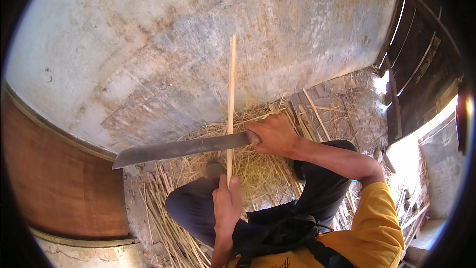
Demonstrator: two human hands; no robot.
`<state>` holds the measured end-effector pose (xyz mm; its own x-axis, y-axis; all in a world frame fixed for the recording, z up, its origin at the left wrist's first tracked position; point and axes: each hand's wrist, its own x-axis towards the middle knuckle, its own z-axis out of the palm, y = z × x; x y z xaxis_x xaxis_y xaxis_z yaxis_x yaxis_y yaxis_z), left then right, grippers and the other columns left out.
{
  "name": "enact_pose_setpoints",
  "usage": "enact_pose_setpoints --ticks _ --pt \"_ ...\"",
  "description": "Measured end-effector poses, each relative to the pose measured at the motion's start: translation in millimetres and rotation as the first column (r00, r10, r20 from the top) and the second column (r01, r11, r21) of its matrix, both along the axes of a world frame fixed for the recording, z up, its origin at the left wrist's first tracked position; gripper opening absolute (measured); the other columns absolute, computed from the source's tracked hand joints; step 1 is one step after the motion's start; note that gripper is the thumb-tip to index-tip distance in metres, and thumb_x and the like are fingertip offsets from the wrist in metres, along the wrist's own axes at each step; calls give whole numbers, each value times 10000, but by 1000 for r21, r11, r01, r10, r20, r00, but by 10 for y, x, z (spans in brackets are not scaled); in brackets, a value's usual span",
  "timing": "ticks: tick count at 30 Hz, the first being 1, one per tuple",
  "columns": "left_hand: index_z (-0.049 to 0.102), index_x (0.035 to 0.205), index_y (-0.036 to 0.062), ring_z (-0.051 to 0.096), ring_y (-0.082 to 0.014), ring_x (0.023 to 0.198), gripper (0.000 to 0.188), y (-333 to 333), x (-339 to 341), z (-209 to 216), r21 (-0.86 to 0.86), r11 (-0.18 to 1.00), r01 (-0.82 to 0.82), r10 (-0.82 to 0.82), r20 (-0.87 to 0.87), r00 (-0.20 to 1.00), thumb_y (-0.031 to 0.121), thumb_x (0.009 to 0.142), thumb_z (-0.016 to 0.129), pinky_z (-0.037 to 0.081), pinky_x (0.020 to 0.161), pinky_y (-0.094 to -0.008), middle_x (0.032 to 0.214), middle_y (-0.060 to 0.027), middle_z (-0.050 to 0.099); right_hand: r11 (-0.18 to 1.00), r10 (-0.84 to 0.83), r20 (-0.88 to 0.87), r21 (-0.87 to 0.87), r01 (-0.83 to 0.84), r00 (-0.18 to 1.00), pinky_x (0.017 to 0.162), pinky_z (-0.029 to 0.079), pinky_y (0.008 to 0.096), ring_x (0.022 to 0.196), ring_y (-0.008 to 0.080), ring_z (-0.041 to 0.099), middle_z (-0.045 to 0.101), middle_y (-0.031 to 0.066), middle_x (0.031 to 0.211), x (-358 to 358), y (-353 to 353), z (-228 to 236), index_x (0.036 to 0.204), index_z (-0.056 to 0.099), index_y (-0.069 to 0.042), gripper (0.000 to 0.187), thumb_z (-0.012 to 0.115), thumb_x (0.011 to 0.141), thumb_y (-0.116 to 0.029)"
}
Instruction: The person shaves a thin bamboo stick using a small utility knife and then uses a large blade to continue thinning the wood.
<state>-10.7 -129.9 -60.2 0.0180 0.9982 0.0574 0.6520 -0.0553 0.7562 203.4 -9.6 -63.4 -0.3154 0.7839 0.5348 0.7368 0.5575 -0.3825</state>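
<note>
1. Wooden panel (pixel 59 178) leans at far left, beside grey wall (pixel 198 44); out of the work area.
2. Long blade (pixel 181 147) lies approx. horizontal, tip to the left, edge set against the stick, likely so shavings fall away from the body.
3. Left hand (pixel 227 203) is closed round the lower end of thin bamboo stick (pixel 231 104), holding it upright over the knee (pixel 198 203) for bracing.
4. Shavings pile (pixel 258 168) sits on the ground under the cut.
5. Right hand (pixel 272 135) is fisted on the blade's handle, wrist w/ arm bent, for control.
</note>
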Motion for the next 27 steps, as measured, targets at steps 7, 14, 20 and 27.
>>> enact_pose_setpoints --ticks 7,14,20,27 --pt "606 977 -57 517 -413 540 392 -67 33 0 -51 998 -24 21 -55 998 276 1122 457 381 548 -479 616 -237 508 998 -56 -2 22 56 998 584 544 473 628 345 693 665 100 665 150 241 65 842 657 -122 139 731 727 -146" --pt "530 879 13 433 -165 513 457 24 -103 -237 -104 993 49 -32 155 987 370 1143 419 322 496 -370 578 -69 432 995 -71 28 -67 72 997 574 546 484 632 363 691 667 117 647 116 219 -49 829 680 -124 91 706 759 -175" --pt "423 862 114 288 -54 495 485 184 -145 -275 -200 971 134 -10 522 853 512 1136 377 225 443 -260 596 48 304 991 77 51 -110 -71 996 604 552 485 658 356 701 681 115 668 -122 -21 -55 872 702 -127 164 721 731 -208" --pt "512 863 46 381 -65 658 449 167 -80 -137 -316 935 158 64 591 804 365 1158 399 351 569 -280 741 41 423 996 9 31 -91 -6 999 624 550 478 688 363 709 700 122 713 -97 68 -8 911 708 -133 215 734 705 -190"
